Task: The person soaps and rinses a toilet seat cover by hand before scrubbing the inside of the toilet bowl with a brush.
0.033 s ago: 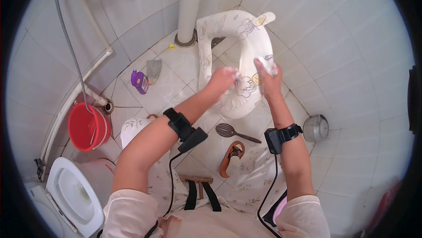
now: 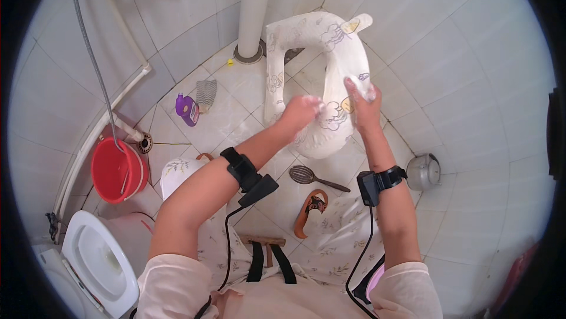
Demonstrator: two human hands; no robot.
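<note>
In front of me stands a white padded toilet seat cushion, a ring with cartoon prints and a small tab at its upper right. My right hand grips its right rim, with white suds on the thumb and fingers. Over the ring's near left part is my left hand, its fingers closed and foamy against the printed surface. Whatever those fingers may hold is hidden. The cushion's near end is above the tiled floor, close to a dark slotted spatula.
A purple bottle and a grey patterned cloth lie at the left on the tiles. Further left are a red bucket and a white toilet. A metal pot stands by the right wall, a white pipe behind the cushion.
The cushion has shifted slightly to the right, with my right hand on its rim. My left hand has moved a little right along it.
</note>
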